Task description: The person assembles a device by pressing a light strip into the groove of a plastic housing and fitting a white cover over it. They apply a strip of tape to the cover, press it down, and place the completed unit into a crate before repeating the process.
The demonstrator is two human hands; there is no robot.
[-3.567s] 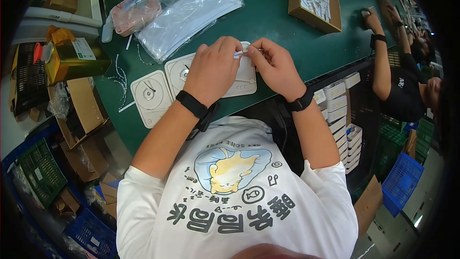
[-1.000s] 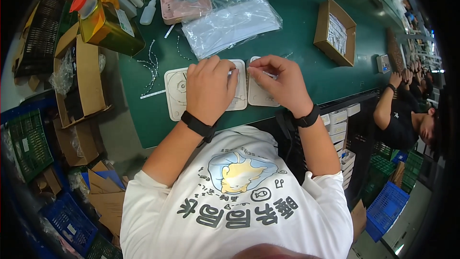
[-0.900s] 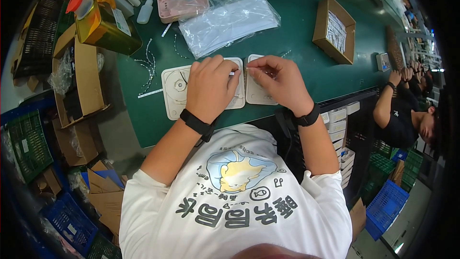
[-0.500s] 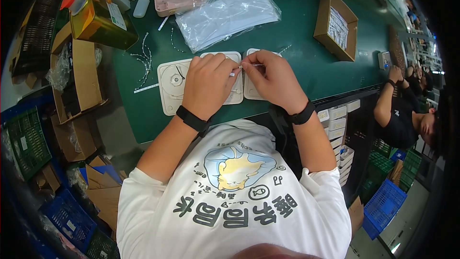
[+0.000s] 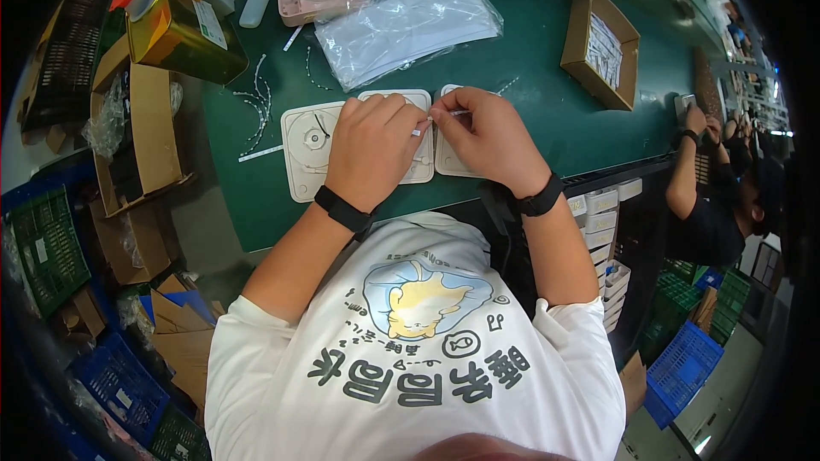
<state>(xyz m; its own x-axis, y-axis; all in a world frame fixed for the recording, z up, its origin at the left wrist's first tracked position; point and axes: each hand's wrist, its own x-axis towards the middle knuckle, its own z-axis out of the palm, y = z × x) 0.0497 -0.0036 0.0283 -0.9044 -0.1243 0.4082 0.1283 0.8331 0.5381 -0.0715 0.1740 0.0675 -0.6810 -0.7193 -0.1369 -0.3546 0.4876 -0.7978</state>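
Heads down at the green desk (image 5: 555,141), both hands meeting just in from its near edge! The left hand (image 5: 376,149) has a small white strip (image 5: 416,132) pinched between thumb and forefinger, its tip poking out to the right. In comes the right hand (image 5: 500,137), thumb and forefinger drawn together right beside it; whether they grip anything, I can't tell from here.

All this is above the middle tray (image 5: 420,172), with the left tray (image 5: 301,183) and the right tray (image 5: 448,158) either side, lined along that near edge.

Fine work, this, and to my eye it wants a light pinch: fingertips close together, wrists low and quiet, no sharp tug on so slim a piece. Tilting the left knuckles back would give a better look at the tip. The plastic bag (image 5: 401,38), toward the far edge, sits well clear of the elbows.
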